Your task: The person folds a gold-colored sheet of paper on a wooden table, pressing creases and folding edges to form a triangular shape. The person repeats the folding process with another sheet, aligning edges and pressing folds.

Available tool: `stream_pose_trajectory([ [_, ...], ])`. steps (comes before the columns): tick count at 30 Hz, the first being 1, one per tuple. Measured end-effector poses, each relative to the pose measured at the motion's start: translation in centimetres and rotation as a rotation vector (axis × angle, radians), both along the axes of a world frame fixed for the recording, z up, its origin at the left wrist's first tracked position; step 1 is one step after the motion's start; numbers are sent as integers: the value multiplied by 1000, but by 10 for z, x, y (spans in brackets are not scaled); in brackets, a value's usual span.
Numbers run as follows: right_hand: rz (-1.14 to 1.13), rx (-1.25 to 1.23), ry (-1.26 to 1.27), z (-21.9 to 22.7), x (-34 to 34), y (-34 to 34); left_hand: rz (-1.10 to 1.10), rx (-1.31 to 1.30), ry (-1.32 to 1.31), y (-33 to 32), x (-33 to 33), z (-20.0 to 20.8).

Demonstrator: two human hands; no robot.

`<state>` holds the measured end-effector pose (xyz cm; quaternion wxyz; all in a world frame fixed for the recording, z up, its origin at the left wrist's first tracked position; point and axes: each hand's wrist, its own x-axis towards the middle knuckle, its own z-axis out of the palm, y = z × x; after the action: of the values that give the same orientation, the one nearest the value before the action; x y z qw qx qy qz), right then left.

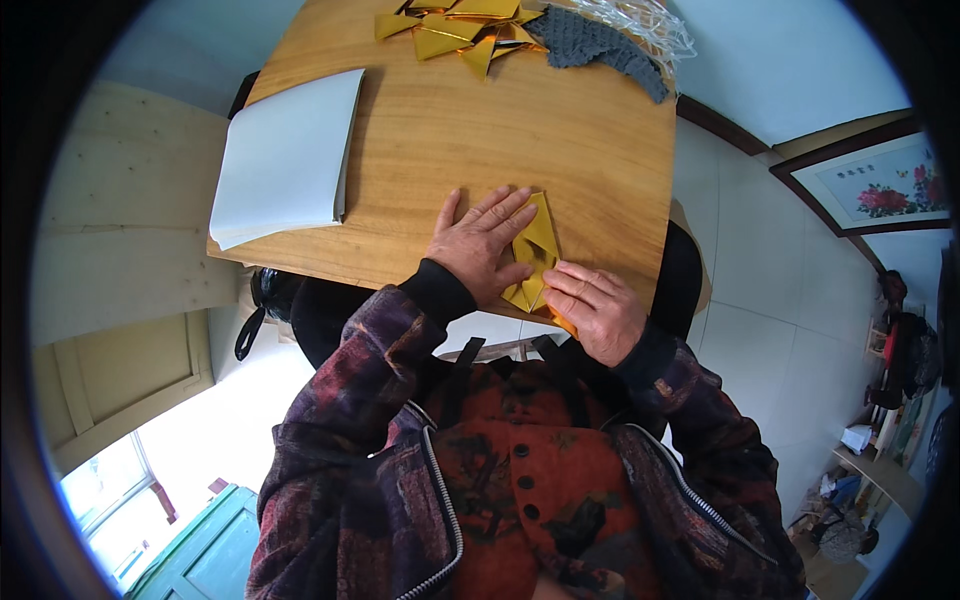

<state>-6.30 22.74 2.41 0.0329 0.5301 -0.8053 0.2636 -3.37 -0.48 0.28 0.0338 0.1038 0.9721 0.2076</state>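
Partly folded gold paper (535, 255) at near table (450, 130) edge, pinned under flat, spread left hand (483, 245), creased by right hand (597, 310) with fingers together; finished gold folds (455, 30) piled far side, this one seemingly mid-fold.

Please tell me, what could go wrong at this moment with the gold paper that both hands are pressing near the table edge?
1. The gold paper lies close to the near edge of the wooden table; it could slide off if the left hand lifts.
2. The right hand presses at the paper's lower tip, partly past the edge, so the crease may come out crooked there.
3. The left hand covers much of the paper, so a misaligned fold could go unnoticed.
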Motion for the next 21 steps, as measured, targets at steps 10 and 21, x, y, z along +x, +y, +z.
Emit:
stream_pose_trajectory([
  [10,-42,-19,-536,9,-31,-9,-92,-21,-67,-10,-3,9],
  [21,-376,-130,-613,5,-23,-36,-133,-13,-59,-13,-4,15],
])
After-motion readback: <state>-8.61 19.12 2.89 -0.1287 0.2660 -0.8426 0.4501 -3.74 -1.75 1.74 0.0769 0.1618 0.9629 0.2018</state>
